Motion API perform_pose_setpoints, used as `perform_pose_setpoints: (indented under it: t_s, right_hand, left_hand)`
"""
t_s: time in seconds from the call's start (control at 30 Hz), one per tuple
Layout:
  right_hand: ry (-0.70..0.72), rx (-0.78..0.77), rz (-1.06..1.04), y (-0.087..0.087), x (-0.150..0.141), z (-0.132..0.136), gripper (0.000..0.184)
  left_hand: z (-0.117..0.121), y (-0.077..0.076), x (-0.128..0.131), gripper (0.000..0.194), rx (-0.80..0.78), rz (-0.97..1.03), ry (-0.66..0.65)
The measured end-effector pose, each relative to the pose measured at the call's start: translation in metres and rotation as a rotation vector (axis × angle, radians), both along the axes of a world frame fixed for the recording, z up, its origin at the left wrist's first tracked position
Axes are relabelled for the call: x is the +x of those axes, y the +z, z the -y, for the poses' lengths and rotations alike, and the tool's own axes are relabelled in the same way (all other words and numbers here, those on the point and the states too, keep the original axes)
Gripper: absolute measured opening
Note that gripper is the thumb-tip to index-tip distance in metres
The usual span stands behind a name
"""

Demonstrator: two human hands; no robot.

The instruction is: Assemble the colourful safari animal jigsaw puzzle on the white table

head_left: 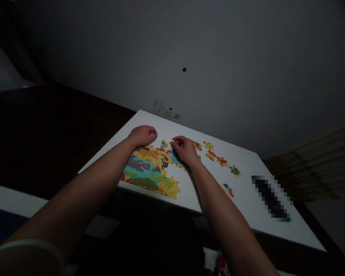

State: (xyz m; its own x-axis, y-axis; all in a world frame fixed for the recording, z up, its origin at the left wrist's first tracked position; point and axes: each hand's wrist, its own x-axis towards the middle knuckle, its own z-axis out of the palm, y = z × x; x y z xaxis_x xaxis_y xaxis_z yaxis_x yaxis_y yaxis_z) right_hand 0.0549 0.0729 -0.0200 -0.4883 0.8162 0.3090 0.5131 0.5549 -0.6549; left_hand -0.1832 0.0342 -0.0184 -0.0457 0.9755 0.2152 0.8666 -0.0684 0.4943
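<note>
A partly joined jigsaw puzzle (140, 182) lies on the white table, with a hippo, a leopard and a crocodile on it. My left hand (143, 135) rests just beyond its upper left edge, fingers curled in and thumb near the index finger, with nothing visible between them. At the upper edge, my right hand (186, 149) pinches a pale puzzle piece (167, 144) with green on it; the fingertips partly cover it. A blue puzzle part (176, 159) shows beneath my right hand, partly hidden by it.
Loose puzzle pieces lie to the right: a yellow one (208, 145), joined orange and red ones (217, 157), a green one (235, 171) and a blue-red one (228, 190). A blurred dark object (270, 197) lies farther right. A wall with a socket (172, 114) stands behind the table (247, 163).
</note>
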Motion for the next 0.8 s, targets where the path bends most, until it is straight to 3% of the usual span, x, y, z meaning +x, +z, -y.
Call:
perform_pose_setpoints:
  t_s: [0.3, 0.53, 0.8]
  right_hand:
    - [0.037, 0.028, 0.090, -0.0045, 0.0037, -0.0058, 0.023]
    - [0.034, 0.198, 0.205, -0.0063, 0.0058, -0.0067, 0.019]
    - [0.105, 0.267, 0.262, -0.0033, 0.0076, -0.0035, 0.017]
  left_hand:
    - [-0.0008, 0.0007, 0.0004, 0.043, -0.007, 0.008, 0.003]
    - [-0.0001, 0.0024, 0.0015, 0.043, -0.023, -0.029, 0.003]
    - [-0.0008, 0.0026, 0.0038, 0.036, -0.039, -0.064, 0.035]
